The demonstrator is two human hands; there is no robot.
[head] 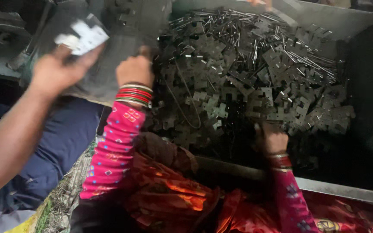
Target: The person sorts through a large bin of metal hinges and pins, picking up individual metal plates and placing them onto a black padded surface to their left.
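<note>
the person's left hand (135, 69) curls closed over the edge of a dark metal sheet (121, 39) beside the heap of flat, cross-shaped metal stampings (247, 86) and thin rods filling the grey bin (350, 26). the right hand (272, 138) is buried in the heap's near edge; its grip cannot be made out. a co-worker's bare hand (59, 69) grips the sheet too, blurred. sharp stamped edges could cut fingers, and a tilted sheet could spill pieces.
</note>
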